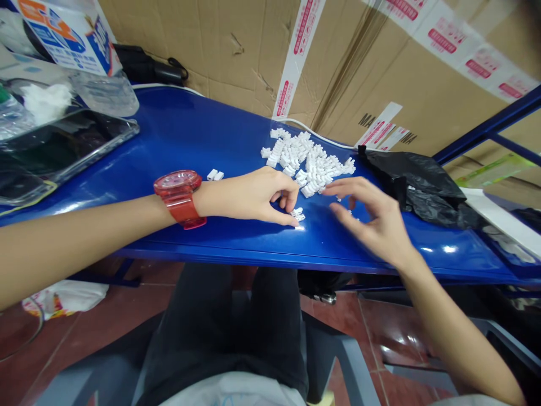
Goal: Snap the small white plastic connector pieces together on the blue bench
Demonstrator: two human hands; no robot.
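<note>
Small white plastic clip-like pieces (315,160) lie heaped on the blue table. My left hand (262,194), with a red watch (178,194) on its wrist, rests low over the table in front of the heap. Its fingers are curled, and a small white plastic piece (298,214) shows at the thumb and fingertip. To the right, my right hand (374,217) hovers beside the heap, thumb and fingers apart, with nothing visible between them. A few bits of white lie partly hidden behind its fingers. Two more white pieces (215,175) lie behind the left wrist.
A tablet-like dark screen (71,146) and a clear plastic container (105,93) stand at the left. A black plastic bag (418,180) lies right of the heap. Large cardboard boxes (220,51) rise behind the blue table (177,124), and a white cable runs along its back edge.
</note>
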